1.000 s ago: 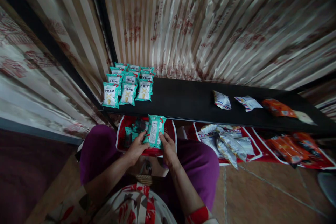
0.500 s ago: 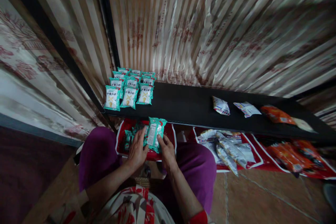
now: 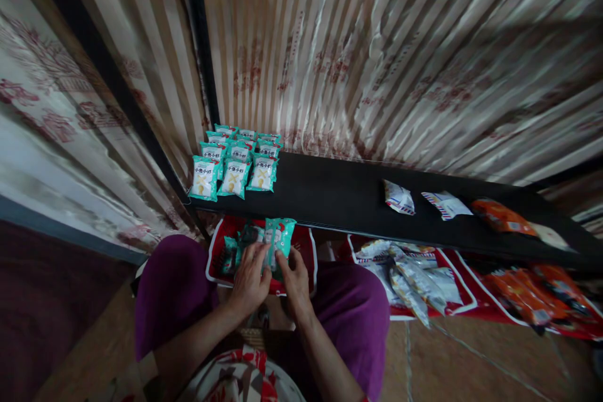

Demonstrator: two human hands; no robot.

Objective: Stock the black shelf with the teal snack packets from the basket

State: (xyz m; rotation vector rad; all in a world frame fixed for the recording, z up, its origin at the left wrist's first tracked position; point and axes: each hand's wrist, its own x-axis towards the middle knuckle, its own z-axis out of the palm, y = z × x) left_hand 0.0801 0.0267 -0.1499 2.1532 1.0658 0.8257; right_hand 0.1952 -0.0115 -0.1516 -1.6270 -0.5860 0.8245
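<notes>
Both my hands are over a red tray that rests on my lap and holds teal snack packets. My left hand and my right hand are closed together on a teal snack packet, held upright with its back toward me. More teal packets lie in the tray under my left hand. On the black shelf ahead, several teal packets stand in neat rows at the left end.
A white packet, a striped white packet and an orange packet lie apart on the shelf's right half. Below, red trays hold silver packets and orange packets. Striped curtains hang behind the shelf.
My hands have drawn closer together on the teal packet and lowered it a little toward the tray. The camera has tipped slightly, so the shelf sits lower in view.
</notes>
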